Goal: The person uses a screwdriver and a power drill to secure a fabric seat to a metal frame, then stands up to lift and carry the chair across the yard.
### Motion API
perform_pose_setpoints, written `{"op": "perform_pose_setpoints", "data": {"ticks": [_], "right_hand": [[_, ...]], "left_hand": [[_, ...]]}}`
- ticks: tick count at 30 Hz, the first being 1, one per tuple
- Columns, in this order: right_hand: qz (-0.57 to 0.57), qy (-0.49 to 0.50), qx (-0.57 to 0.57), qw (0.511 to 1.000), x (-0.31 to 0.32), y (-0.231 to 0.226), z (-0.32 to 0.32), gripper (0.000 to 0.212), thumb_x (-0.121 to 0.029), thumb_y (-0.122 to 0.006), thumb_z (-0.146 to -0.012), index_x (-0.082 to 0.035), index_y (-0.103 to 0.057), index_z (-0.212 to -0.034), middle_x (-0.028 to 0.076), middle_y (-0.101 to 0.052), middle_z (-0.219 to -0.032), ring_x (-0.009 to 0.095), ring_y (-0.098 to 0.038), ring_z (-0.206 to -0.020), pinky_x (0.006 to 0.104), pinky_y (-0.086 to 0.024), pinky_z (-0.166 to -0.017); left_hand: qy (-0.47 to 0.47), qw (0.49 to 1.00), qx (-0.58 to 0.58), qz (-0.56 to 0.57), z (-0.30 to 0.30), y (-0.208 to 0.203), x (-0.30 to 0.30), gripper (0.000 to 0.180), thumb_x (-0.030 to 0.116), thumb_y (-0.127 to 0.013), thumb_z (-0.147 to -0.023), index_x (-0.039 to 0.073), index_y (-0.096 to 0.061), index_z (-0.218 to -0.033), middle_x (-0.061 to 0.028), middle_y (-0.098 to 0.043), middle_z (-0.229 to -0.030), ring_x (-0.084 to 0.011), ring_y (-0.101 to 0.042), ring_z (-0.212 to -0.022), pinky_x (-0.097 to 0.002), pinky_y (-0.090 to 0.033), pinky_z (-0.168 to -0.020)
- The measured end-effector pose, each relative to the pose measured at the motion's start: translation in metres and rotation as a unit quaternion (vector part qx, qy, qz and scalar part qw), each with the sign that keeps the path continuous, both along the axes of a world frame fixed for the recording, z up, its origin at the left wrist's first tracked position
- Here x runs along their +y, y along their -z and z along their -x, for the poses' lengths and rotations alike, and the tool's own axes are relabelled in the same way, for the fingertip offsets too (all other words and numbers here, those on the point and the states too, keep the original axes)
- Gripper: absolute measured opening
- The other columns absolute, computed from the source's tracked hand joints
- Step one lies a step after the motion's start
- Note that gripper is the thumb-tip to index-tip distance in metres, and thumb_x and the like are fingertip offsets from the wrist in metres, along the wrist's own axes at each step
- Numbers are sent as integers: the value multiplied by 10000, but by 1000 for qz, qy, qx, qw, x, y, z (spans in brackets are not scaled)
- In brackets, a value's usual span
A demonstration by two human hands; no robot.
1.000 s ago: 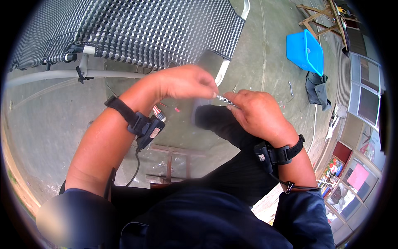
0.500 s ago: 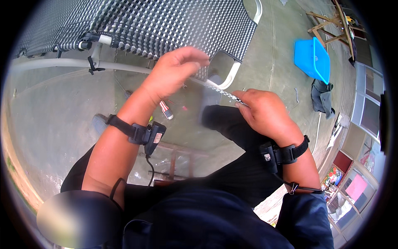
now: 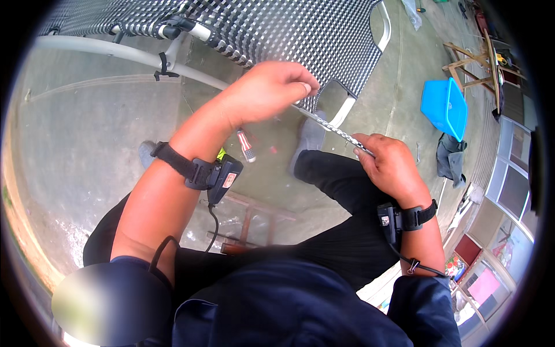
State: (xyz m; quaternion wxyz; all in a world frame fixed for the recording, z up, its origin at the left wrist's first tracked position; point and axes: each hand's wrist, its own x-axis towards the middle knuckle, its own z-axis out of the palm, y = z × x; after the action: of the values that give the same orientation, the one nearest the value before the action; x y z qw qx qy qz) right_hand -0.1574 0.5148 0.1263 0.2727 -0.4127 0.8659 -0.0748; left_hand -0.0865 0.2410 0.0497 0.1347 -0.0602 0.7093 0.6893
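My right hand (image 3: 393,168) is closed around the near end of a thin, silver-grey patterned bar (image 3: 338,132). Its far end reaches the corner of a woven black-and-white lounger (image 3: 289,34) with a white tube frame (image 3: 345,111). My left hand (image 3: 274,87) hovers over the lounger's near edge, fingers curled and thumb close to the forefinger. Whatever may lie between those fingertips is hidden. On the floor below sits a screwdriver (image 3: 245,146) with a red, white and dark patterned handle. Both wrists carry strapped black devices.
A blue plastic bin (image 3: 444,107) stands at the right, with a dark grey cloth or bag (image 3: 451,159) beside it. Beyond are wooden trestles (image 3: 468,63). A metal wrench-like tool (image 3: 418,153) lies on the concrete floor. My legs frame a low reddish wooden stand (image 3: 245,228).
The whole view has shifted, so the lounger, bin and hands appear further right. My left hand, smeared before, is sharper now. The right hand keeps hold of the patterned bar.
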Motion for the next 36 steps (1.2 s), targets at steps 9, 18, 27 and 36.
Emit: {"op": "perform_pose_setpoints", "data": {"ticks": [9, 18, 27, 36], "right_hand": [[18, 15, -17, 1000, 1, 2, 1, 281, -160, -622, -881, -112, -683, -1151, 159, -672, -893, 386, -650, -818, 469, -522, -726], [22, -12, -6, 1000, 7, 7, 4, 355, -157, -634, -866, -119, -663, -1217, 163, -678, -891, 378, -657, -806, 468, -527, -713], [45, -20, 7, 999, 9, 9, 4, 388, -170, -653, -858, -126, -652, -1243, 143, -677, -866, 360, -660, -790, 459, -531, -690], [41, -20, 5, 999, 10, 11, 5, 391, -172, -649, -863, -135, -650, -1252, 146, -676, -856, 356, -661, -786, 459, -532, -685]], "left_hand": [[188, 980, 7, 69, 21, 27, 57, 378, 217, -565, -910, 6, -652, -1212, -161, -693, -1155, -255, -654, -1062, -359, -495, -956], [245, 969, -14, 26, 34, 24, 57, 359, 258, -601, -904, 27, -690, -1164, -116, -717, -1050, -184, -640, -968, -323, -498, -894], [275, 960, -34, 29, 40, 15, 60, 351, 279, -633, -889, 23, -706, -1117, -104, -717, -991, -165, -636, -918, -314, -501, -847], [284, 958, -37, 17, 43, 20, 59, 349, 290, -646, -891, 16, -708, -1098, -91, -711, -969, -156, -629, -904, -311, -502, -835]]}}
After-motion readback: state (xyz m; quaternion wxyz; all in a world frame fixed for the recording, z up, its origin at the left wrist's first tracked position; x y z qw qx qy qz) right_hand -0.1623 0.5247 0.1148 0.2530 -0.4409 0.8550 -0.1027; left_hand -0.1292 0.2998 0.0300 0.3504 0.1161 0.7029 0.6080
